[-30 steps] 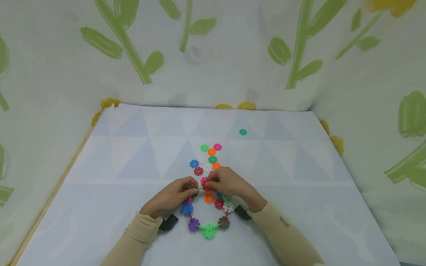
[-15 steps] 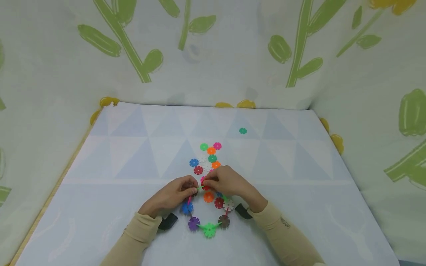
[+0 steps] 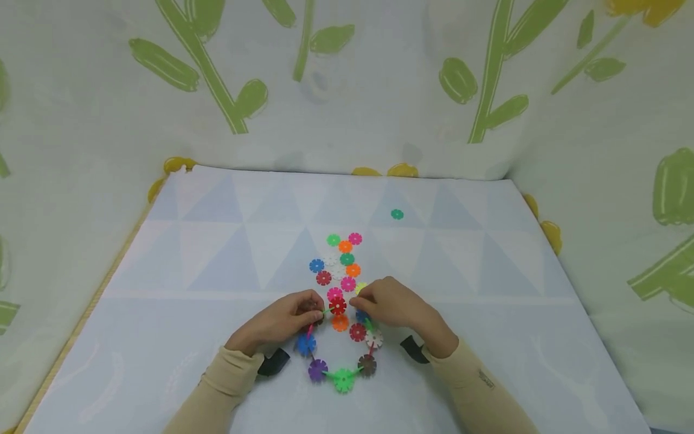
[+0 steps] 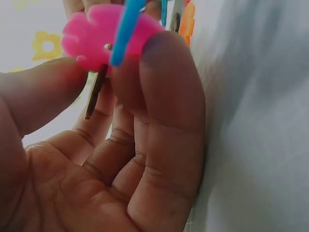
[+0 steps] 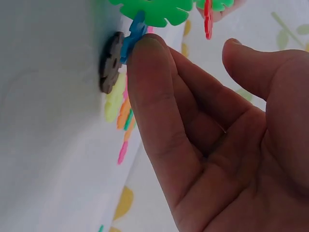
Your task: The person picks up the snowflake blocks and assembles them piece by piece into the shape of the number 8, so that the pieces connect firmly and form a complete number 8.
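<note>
In the head view, slotted snowflake discs are joined into a ring; a blue disc [image 3: 306,344], a purple disc [image 3: 317,370], a bright green disc [image 3: 344,380] and a white disc [image 3: 374,338] belong to it. My left hand [image 3: 287,316] pinches the ring's upper left end, at a brown disc [image 4: 96,92] seen edge-on beside a pink disc [image 4: 94,36]. From there a thin green disc leads to a red disc [image 3: 337,305]. Just right of that red disc is my right hand [image 3: 393,303], thumb and fingers apart with nothing between them. Its fingertips are near a blue disc [image 5: 133,36].
Loose discs lie beyond the hands, among them a blue one [image 3: 317,266], a pink one [image 3: 355,239] and an orange one [image 3: 345,246]. One green disc [image 3: 397,214] lies farther back on the table [image 3: 162,337]. A patterned cloth wall [image 3: 368,108] stands behind.
My right hand has let go of the red disc and moved to the right, uncovering it and a loose pink disc. The left hand keeps its place.
</note>
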Motion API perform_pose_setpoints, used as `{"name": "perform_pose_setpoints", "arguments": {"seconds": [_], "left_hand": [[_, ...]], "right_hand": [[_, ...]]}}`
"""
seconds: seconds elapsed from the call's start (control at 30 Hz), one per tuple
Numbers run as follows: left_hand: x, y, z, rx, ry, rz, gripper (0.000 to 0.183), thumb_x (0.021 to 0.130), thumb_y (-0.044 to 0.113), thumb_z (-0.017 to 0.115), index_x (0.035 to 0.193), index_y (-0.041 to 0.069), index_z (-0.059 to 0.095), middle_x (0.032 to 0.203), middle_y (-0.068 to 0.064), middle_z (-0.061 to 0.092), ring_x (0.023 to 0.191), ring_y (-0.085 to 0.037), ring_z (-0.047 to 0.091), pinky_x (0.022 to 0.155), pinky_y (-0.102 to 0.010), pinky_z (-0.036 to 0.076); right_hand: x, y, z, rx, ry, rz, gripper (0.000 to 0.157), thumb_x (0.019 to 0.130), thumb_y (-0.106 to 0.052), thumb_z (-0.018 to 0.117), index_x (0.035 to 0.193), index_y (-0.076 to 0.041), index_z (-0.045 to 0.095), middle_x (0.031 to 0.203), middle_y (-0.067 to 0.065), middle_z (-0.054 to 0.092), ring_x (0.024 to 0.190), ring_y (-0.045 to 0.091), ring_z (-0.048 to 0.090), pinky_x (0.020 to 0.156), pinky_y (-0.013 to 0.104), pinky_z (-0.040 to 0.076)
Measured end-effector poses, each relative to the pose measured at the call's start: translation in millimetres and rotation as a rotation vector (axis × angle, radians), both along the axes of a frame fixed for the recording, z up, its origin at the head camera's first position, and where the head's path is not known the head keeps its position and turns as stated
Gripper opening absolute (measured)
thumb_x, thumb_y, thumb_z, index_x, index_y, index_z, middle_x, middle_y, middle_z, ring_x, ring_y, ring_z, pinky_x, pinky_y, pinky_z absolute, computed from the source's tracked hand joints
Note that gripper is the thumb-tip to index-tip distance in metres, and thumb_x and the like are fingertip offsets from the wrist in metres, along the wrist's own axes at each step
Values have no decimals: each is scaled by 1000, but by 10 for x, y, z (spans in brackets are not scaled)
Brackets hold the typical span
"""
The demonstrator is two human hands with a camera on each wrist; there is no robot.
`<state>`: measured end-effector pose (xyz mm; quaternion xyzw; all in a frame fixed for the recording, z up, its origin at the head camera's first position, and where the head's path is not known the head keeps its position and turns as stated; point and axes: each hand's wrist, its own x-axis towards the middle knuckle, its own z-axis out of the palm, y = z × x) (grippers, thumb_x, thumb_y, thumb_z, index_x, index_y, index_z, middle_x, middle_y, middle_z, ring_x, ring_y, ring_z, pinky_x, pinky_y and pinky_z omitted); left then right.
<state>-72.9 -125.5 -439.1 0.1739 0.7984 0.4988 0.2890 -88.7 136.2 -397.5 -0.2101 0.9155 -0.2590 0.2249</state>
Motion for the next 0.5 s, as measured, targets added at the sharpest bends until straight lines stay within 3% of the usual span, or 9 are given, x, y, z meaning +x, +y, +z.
{"name": "perform_pose_setpoints", "arguments": {"seconds": [0.07,0.23,0.3,0.5], "left_hand": [[3,3,-1,-3,-8,-6,17,104,25,59,112,9,60,91,-3,64,84,-17,59,76,-28,49],[-3,-17,-1,-8,-11,-24,17,104,25,59,111,9,59,88,-3,65,80,-17,59,74,-28,49],[-3,-31,2,-26,-1,-24,16,104,24,60,110,10,59,87,-2,65,79,-17,60,73,-28,49],[4,-47,37,-74,12,-5,15,102,25,63,107,11,61,86,-2,66,75,-16,60,69,-28,50]], "right_hand": [[40,42,-7,11,-8,-10,33,100,-32,66,72,-15,69,53,-5,37,51,10,38,52,22,33],[162,127,4,31,-21,-36,21,99,-30,68,94,-14,80,53,-6,37,50,9,37,51,22,32],[219,147,26,39,-30,-45,20,98,-29,68,102,-14,81,54,-8,43,51,8,40,51,22,34],[374,166,59,36,-22,-41,16,97,-24,70,100,-11,80,72,-9,66,63,9,54,58,24,45]]}}
